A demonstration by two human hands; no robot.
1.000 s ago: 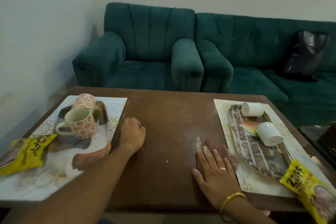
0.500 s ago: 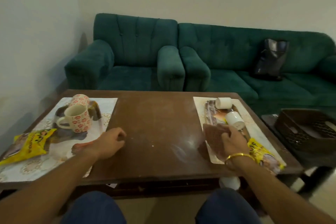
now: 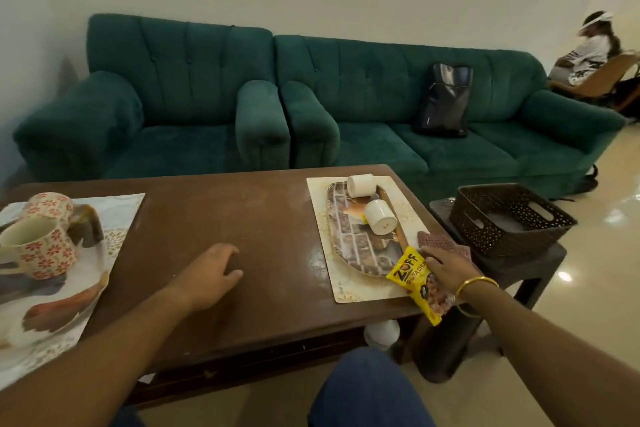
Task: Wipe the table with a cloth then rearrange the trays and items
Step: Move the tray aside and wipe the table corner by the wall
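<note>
The cloth [image 3: 446, 243] is now at the table's [image 3: 270, 218] right edge, past the yellow snack packet [image 3: 414, 279]. Half a second ago it was over the near end of the tray [image 3: 349, 239]. The right hand [image 3: 446, 270] covers it, but I cannot tell whether it grips or only presses. The left hand [image 3: 207, 274] stays at the table's middle, loosely curled and holding nothing. Bare wood lies open from there to the right placemat [image 3: 346, 288]. Two white cups [image 3: 379, 218] lie tipped on the tray. A dark basket [image 3: 509, 218] stands just off the table's right edge, and floral mugs [image 3: 38, 246] sit at its left end.

Glossy wooden table [image 3: 270, 218] (dusty film)
</note>
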